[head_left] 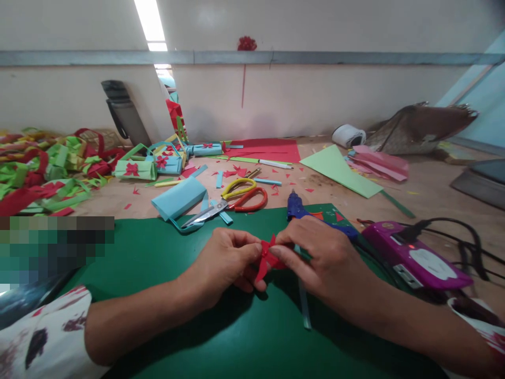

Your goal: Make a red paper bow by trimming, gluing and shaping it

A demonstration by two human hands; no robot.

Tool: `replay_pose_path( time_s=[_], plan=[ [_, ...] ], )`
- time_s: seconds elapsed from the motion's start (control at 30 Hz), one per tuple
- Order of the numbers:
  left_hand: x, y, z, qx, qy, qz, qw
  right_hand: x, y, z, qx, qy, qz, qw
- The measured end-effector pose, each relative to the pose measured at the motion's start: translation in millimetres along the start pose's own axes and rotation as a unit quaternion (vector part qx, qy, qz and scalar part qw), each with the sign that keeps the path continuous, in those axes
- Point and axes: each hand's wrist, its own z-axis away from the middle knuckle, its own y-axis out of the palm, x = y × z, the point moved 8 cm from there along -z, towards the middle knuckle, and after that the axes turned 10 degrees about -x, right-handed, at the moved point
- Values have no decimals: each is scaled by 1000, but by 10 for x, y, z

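Between my two hands is a small red paper bow (267, 255), held above a green mat (177, 337). My left hand (226, 258) pinches its left side between thumb and fingers. On its right side, the thumb and fingertips of my right hand (315, 247) are closed on the paper. A blue glue gun (295, 205) lies just beyond my right hand, and a clear glue stick (304, 305) rests on the mat below it, partly hidden by that hand. Scissors (236, 197) with yellow and red handles lie ahead, touching a folded light-blue paper piece (179, 197).
Finished paper bags with red bows (136, 169) and a heap of coloured paper strips (51, 168) are at the left. A grey bottle (126, 113) leans on the wall. At the right are a purple power strip (418, 258) with cables, green paper (343, 171) and a handbag (422, 129).
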Motion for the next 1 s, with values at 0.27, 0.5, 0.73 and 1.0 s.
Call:
replay_pose_path(
  time_s=[0.27, 0.5, 0.73, 1.0],
  plan=[
    [-15, 38, 21, 26, 17, -60, 998, -154, 138, -57, 105, 136, -108, 979],
    [-9, 22, 19, 20, 13, -46, 999, -177, 184, -22, 122, 154, -114, 974],
    [-2, 18, 12, 14, 4, -27, 1000, -174, 201, -11, 128, 156, -99, 974],
    [-3, 25, -7, 17, 2, -21, 1000, -136, 196, -24, 126, 123, -62, 982]
  ],
)
